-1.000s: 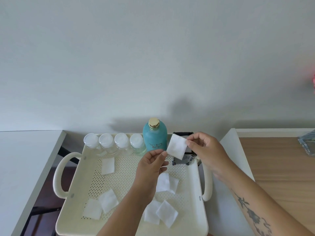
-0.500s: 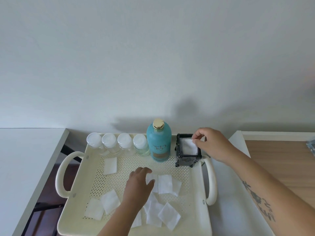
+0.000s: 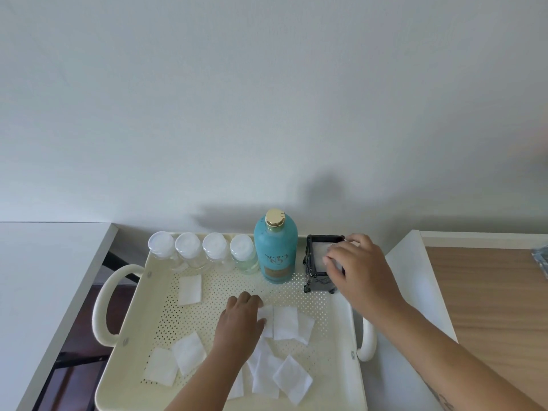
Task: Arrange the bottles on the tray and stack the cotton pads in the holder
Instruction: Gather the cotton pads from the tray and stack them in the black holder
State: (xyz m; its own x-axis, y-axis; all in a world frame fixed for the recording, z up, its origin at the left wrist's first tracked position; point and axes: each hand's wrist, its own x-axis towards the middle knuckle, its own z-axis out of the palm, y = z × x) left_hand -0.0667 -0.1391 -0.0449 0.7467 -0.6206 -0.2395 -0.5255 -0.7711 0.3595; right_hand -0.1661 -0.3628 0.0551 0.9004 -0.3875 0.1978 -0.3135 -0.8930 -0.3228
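A cream perforated tray [image 3: 225, 284] holds several small clear bottles with white caps [image 3: 188, 250] in a row along its back edge. A teal bottle with a gold cap [image 3: 275, 250] stands to their right. At the back right corner is a black square holder [image 3: 318, 281] with a white cotton pad [image 3: 317, 253] inside. My right hand [image 3: 361, 271] is over the holder, its fingertips on that pad. My left hand [image 3: 240, 324] lies palm down mid-tray, its fingers on the edge of a loose pad [image 3: 267, 318]. Several more loose pads [image 3: 286, 321] lie scattered on the tray floor.
A white table [image 3: 44, 277] stands at the left, with a dark gap and frame [image 3: 77, 336] between it and the tray. At the right are a white surface [image 3: 415, 292] and a wooden tabletop [image 3: 489, 307]. A clear object [image 3: 541, 262] sits at the right edge.
My right hand carried a pad from above the tray into the holder and now presses down on it. My left hand dropped onto the loose pads in the middle.
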